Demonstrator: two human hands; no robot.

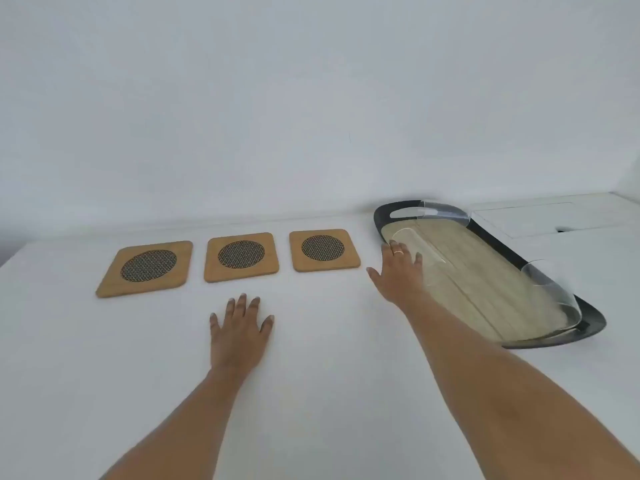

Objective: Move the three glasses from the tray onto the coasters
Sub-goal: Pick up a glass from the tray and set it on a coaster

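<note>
Three clear glasses stand on a dark-rimmed tray [498,247] with a wooden floor, at the right. One glass [446,213] is at the tray's far end, one [422,258] in the middle, one [554,292] at the near end. My right hand [398,271], fingers spread, reaches to the middle glass, and part of that glass is hidden behind it. I cannot tell whether the hand touches the glass. Three square wooden coasters with dark mesh circles lie in a row: left [147,269], middle [241,256], right [323,249]. My left hand [240,327] rests flat on the table below the middle coaster.
The white table [311,375] meets a white wall at the back. A white flat panel [554,220] with a small dark slot lies behind the tray at the far right.
</note>
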